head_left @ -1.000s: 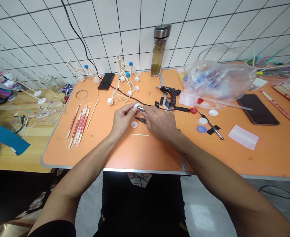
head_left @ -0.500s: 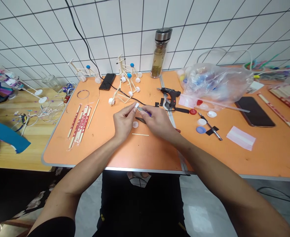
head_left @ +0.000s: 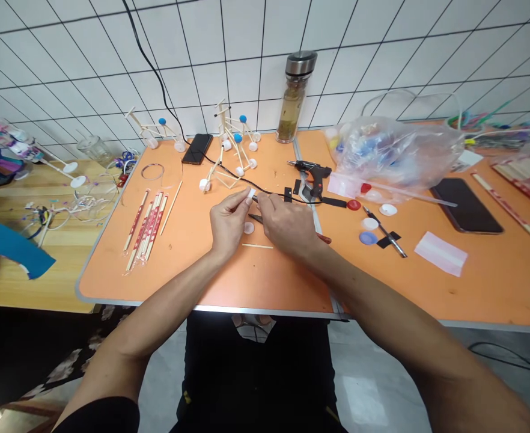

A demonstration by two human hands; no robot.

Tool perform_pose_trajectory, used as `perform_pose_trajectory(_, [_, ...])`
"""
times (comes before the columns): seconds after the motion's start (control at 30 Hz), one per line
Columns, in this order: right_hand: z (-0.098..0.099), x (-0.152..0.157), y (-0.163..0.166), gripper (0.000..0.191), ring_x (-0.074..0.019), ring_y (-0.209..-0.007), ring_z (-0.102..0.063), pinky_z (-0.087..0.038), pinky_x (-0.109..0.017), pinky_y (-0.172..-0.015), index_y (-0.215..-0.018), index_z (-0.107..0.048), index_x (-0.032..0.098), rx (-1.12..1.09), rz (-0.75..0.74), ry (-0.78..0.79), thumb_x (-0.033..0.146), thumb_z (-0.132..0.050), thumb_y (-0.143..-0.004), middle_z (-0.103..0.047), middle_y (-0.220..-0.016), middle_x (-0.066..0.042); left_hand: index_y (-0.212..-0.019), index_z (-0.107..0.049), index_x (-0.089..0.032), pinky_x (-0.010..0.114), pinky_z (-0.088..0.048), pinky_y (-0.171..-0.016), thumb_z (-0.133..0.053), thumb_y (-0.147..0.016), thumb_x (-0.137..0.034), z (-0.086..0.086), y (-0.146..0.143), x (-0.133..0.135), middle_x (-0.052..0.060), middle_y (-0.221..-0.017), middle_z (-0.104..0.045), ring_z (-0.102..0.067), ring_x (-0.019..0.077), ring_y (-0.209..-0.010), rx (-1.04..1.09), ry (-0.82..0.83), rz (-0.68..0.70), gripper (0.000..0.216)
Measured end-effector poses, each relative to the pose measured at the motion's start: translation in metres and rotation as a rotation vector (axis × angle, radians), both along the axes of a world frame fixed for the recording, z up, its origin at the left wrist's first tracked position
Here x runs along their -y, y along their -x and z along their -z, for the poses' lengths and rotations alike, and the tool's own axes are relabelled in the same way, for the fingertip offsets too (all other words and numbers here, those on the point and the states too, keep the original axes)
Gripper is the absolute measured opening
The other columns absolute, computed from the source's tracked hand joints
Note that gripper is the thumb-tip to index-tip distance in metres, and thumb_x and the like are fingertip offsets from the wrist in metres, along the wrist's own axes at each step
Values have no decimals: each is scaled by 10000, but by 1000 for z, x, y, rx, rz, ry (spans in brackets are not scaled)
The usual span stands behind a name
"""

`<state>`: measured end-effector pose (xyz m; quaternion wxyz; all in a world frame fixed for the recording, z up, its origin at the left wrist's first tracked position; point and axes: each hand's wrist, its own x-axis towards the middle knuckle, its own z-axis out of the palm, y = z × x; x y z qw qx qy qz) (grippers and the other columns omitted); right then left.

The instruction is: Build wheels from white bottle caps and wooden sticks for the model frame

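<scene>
My left hand (head_left: 227,224) pinches a small white bottle cap (head_left: 250,193) above the orange table (head_left: 193,264). My right hand (head_left: 287,225) is closed round a thin tool whose metal tip meets the cap; most of the tool is hidden in the fist. Under the hands lie another white cap (head_left: 249,227), a short wooden stick (head_left: 256,245) and scissors with a dark blade (head_left: 256,218).
A black glue gun (head_left: 310,174) lies behind my right hand, its cord running left. Chopsticks in red wrappers (head_left: 146,225) lie at left, stick-and-cap models (head_left: 231,147) and a glass bottle (head_left: 292,102) at the back. Loose caps (head_left: 368,231), a plastic bag (head_left: 391,153) and a phone (head_left: 466,204) are at right.
My right hand has slid a little left and closed in on the cap; the purple bit of the tool seen half a second ago is now hidden. The view shifted slightly.
</scene>
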<state>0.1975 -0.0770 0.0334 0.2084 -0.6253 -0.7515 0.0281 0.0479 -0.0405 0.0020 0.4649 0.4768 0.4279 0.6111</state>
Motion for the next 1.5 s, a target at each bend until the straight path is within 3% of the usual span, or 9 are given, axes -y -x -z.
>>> perform_pose_trajectory(0.13, [-8, -7, -11, 353, -220, -760, -630, -356, -321, -659, -1200, -799, 159, -416, -103, 107, 350, -514, -1115, -773, -983, -120, -1049, -960, -306, 483, -598, -1256, -869, -959, -121, -2, 1, 3, 37, -1196, -913, -840, 253, -1228, 14, -45, 16, 225])
perform_pose_trajectory(0.3, [-15, -23, -36, 401, -123, -518, -152, -196, -271, -482, -1120, -722, 200, -1062, -342, 733, 564, -575, -1040, -371, -680, 85, -1086, -959, -340, 492, -575, -1292, -903, -958, -232, -7, 4, 4, 16, -1233, -908, -814, 255, -1256, 8, -203, 84, 176])
perform_pose_trajectory(0.57, [2, -10, -13, 269, -221, -867, -608, -401, -309, -727, -1086, -796, 172, -587, -138, 96, 345, -593, -1054, -769, -990, -105, -1068, -957, -303, 434, -617, -1183, -896, -951, -245, 5, 6, -6, 28, -1158, -907, -814, 258, -1165, -84, -81, 58, 145])
perform_pose_trajectory(0.87, [4, -28, -41, 535, -66, -522, -103, -72, -240, -467, -1147, -748, 155, -1404, -287, 796, 562, -910, -840, -360, -647, 136, -1286, -925, -310, 447, -651, -1115, -896, -983, -559, 6, 16, -19, 97, -1353, -877, -809, 281, -1259, -139, -185, 272, 393])
perform_pose_trajectory(0.97, [7, -29, -36, 496, -84, -517, -154, -128, -249, -481, -1144, -757, 160, -1294, -256, 761, 589, -821, -903, -407, -645, 105, -1274, -933, -300, 424, -654, -1081, -887, -982, -599, 15, 18, -24, 76, -1136, -908, -833, 245, -1098, -165, -211, 240, 421])
perform_pose_trajectory(1.1, [9, -16, -17, 367, -195, -727, -600, -360, -301, -657, -1220, -809, 142, -558, -128, 211, 397, -569, -1106, -752, -933, -98, -1249, -940, -297, 381, -660, -984, -881, -992, -529, 24, 16, -23, 59, -1099, -899, -819, 216, -1003, -194, -184, 168, 351])
perform_pose_trajectory(1.23, [3, -4, -7, 396, -290, -945, -729, -376, -355, -734, -1335, -786, 115, -31, -37, 64, 244, -469, -1136, -808, -1228, -219, -1246, -941, -297, 388, -650, -1011, -855, -1020, -451, 26, 14, -18, 69, -1136, -899, -817, 219, -1034, -210, -153, 132, 287])
perform_pose_trajectory(1.33, [1, -12, -20, 313, -215, -779, -645, -389, -311, -673, -1149, -795, 148, -449, -133, 192, 349, -557, -1124, -774, -968, -117, -1248, -939, -307, 396, -640, -1034, -848, -1035, -459, 20, 14, -14, 68, -1116, -894, -813, 217, -1037, -230, -232, 152, 277])
perform_pose_trajectory(1.5, [2, -34, -46, 327, -91, -501, -104, -147, -237, -447, -1119, -691, 191, -1245, -387, 907, 499, -683, -1012, -351, -666, 112, -1267, -931, -317, 402, -630, -1055, -819, -1067, -485, 9, 13, -12, 49, -1009, -876, -804, 208, -1030, -229, -389, 175, 284])
